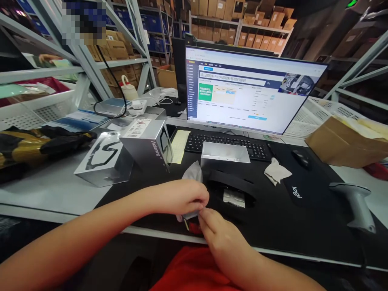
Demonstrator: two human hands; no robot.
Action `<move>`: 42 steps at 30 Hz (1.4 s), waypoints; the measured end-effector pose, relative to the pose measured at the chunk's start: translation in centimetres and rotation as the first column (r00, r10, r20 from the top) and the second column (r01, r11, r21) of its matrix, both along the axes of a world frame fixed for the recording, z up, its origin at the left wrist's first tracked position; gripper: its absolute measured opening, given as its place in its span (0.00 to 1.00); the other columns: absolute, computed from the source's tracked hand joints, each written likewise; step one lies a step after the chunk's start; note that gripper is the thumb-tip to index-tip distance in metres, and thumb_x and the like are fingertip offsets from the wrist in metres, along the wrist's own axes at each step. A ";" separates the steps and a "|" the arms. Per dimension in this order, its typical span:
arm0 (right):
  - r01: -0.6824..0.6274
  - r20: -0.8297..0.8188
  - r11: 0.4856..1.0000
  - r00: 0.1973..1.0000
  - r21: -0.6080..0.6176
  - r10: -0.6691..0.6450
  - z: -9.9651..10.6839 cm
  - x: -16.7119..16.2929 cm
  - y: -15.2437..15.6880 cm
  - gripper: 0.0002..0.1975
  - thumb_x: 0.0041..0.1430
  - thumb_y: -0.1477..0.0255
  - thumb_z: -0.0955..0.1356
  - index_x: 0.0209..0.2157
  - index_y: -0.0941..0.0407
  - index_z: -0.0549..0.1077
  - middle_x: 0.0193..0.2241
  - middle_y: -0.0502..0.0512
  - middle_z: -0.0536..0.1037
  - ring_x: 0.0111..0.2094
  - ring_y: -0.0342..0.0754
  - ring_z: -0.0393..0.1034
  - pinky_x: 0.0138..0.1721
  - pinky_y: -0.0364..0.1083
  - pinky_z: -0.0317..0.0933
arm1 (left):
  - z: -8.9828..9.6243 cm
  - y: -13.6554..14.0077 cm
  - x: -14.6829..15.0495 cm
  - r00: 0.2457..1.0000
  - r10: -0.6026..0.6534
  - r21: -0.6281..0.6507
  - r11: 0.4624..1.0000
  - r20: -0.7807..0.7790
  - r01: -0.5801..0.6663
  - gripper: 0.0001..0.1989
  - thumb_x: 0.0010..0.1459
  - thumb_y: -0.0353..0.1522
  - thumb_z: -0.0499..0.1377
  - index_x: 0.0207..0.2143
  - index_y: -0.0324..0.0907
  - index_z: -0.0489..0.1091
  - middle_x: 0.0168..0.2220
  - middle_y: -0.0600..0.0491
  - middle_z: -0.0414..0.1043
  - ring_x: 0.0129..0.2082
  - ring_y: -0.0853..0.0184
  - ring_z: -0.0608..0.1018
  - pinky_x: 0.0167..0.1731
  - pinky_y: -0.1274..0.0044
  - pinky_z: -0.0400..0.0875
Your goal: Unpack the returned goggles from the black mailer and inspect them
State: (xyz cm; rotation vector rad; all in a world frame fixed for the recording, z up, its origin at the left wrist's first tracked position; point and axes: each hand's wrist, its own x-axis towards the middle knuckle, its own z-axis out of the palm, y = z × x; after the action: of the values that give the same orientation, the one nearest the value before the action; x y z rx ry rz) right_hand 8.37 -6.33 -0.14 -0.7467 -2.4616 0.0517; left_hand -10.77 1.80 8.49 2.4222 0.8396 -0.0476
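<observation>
My left hand (191, 197) is closed on a soft grey pouch (193, 172), which sticks up behind the fingers. My right hand (216, 228) pinches at the pouch's lower edge, its fingertips touching those of the left. Something small and red shows under the hands, too hidden to name. Just right of the hands lies a black curved insert (232, 180) with a small silvery packet (234, 198) in it. Behind it, in front of the keyboard (224, 144), stands a silver box part (226, 152).
Two silver-grey printed boxes (145, 141) stand left, beside a yellow paper pad (180, 145). A monitor (242, 93) rises behind. To the right are a crumpled cloth (276, 171), a mouse (300, 159), a barcode scanner (354, 206) and a cardboard box (342, 141).
</observation>
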 end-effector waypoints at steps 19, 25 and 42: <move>0.203 -0.176 0.977 0.962 -0.061 -0.211 -1.1 -0.1 0.3 0.10 0.65 0.77 0.63 0.41 0.55 0.76 0.50 0.63 0.71 0.44 0.55 0.70 0.36 0.51 0.74 | -14.2 -10.3 1.9 0.155 0.873 -0.145 0.247 0.463 -0.958 0.12 0.52 0.37 0.64 0.21 0.41 0.69 0.20 0.57 0.67 0.20 0.71 0.68 0.22 0.79 0.58; 0.239 -0.210 0.969 0.946 -0.064 -0.248 -1.9 -0.7 -0.2 0.09 0.64 0.78 0.64 0.40 0.55 0.75 0.55 0.61 0.70 0.51 0.58 0.66 0.44 0.56 0.72 | -14.7 -9.5 2.1 0.209 0.742 -0.093 0.343 0.637 -0.935 0.19 0.67 0.37 0.53 0.23 0.41 0.68 0.22 0.54 0.69 0.22 0.71 0.70 0.24 0.79 0.61; 0.353 -0.163 0.927 0.929 0.128 -0.331 -0.6 -3.8 -0.8 0.13 0.69 0.77 0.60 0.38 0.58 0.75 0.54 0.60 0.76 0.58 0.57 0.64 0.54 0.55 0.56 | -14.6 -12.9 0.3 0.574 0.429 0.491 0.297 0.698 -0.819 0.14 0.66 0.22 0.51 0.26 0.43 0.61 0.21 0.56 0.60 0.21 0.68 0.64 0.24 0.73 0.56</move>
State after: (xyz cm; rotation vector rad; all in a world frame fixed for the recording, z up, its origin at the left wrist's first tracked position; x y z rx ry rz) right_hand 4.57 -7.11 -0.77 -1.0554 -2.1428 -0.2117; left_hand -10.46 -11.11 -6.10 2.3489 1.8478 1.4758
